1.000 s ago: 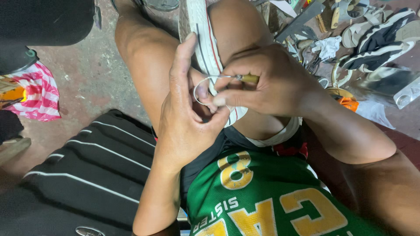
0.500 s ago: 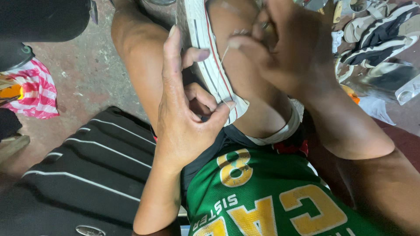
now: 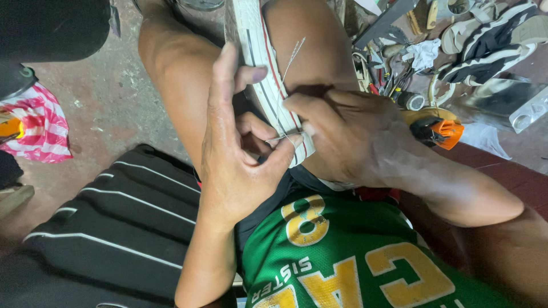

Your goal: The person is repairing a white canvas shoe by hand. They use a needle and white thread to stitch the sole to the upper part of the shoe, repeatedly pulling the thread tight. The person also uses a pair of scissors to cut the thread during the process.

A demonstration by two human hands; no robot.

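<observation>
The shoe (image 3: 260, 63) stands sole-edge up between the knees, its toe cut off by the top edge. The left hand (image 3: 237, 148) grips it from the side, forefinger stretched along the sole, thumb pressed near the heel end. The right hand (image 3: 348, 134) is closed at the sole's other side, pinching a thread (image 3: 291, 57); whatever tool it holds is hidden. Right of the shoe lies a blurred clutter of tools (image 3: 394, 74)

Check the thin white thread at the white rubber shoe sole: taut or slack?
Taut: the thin white thread runs straight from the white rubber shoe sole.
</observation>
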